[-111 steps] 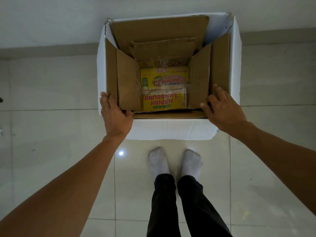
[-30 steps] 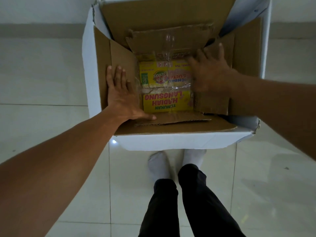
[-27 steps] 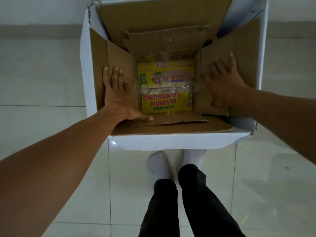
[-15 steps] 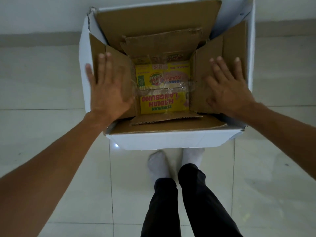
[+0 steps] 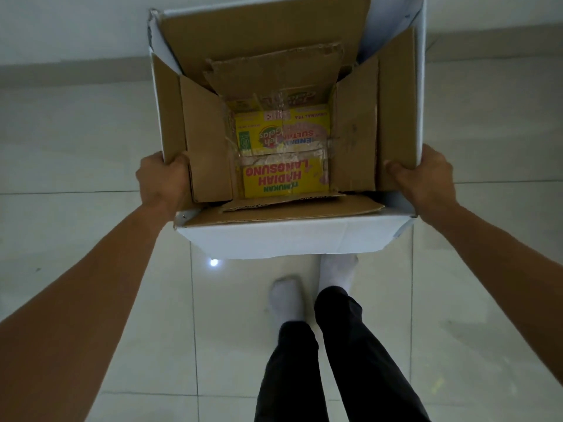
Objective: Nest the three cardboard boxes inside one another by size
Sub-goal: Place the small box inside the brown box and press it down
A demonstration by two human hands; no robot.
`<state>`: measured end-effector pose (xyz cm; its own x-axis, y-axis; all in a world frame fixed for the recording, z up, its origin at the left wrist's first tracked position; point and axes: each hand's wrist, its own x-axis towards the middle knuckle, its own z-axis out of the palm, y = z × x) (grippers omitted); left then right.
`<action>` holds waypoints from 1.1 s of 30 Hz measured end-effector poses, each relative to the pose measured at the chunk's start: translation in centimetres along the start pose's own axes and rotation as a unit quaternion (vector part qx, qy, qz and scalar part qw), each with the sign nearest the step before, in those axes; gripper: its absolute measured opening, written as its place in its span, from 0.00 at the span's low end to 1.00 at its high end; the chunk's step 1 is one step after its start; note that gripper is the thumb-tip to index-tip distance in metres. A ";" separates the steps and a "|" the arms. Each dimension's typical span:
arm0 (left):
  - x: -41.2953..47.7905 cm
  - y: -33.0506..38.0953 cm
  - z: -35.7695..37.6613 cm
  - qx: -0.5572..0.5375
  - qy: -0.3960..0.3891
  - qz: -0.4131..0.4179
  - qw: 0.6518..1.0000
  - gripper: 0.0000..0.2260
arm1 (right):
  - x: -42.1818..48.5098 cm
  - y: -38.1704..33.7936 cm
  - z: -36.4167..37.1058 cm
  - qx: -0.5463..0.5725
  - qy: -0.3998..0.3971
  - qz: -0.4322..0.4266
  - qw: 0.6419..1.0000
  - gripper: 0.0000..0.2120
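Note:
A large white box [image 5: 286,239] with a brown inside fills the upper middle of the head view. Inside it sits a brown middle box [image 5: 207,153] with its flaps up. At the bottom of that one lies a small yellow printed box [image 5: 283,159] under clear tape. My left hand [image 5: 161,181] grips the white box's left wall near the front corner, thumb inside. My right hand [image 5: 423,181] grips the right wall the same way. The box appears lifted and tilted toward me.
Pale glossy floor tiles [image 5: 91,147] spread on all sides, and a white wall [image 5: 76,25] runs behind the box. My legs in dark trousers [image 5: 335,354] and white socks [image 5: 286,296] stand just under the box's front edge.
Both hands left the middle box's side flaps and took hold of the white box's side walls. The white box now sits closer and higher in view. One foot has stepped forward.

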<state>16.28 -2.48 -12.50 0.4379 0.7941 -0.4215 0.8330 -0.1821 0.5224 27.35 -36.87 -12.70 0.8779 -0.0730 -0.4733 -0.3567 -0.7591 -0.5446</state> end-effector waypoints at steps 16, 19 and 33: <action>-13.2 -0.4 1.5 -0.015 0.007 0.049 0.999 0.03 | -5.7 8.1 -8.7 0.034 0.022 0.014 0.999 0.16; -17.2 0.3 3.5 -0.032 0.004 0.055 0.998 0.04 | -6.2 11.7 -11.3 0.033 0.023 0.026 0.999 0.17; -35.8 5.1 22.5 -0.031 0.007 0.042 0.999 0.07 | -1.0 32.5 -28.2 0.073 0.007 0.040 0.996 0.17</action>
<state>12.48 -44.86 -11.42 0.5008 0.7855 -0.3636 0.7700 -0.2125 0.6016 23.88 -79.68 -10.39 0.8486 -0.1405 -0.5100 -0.4682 -0.6483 -0.6004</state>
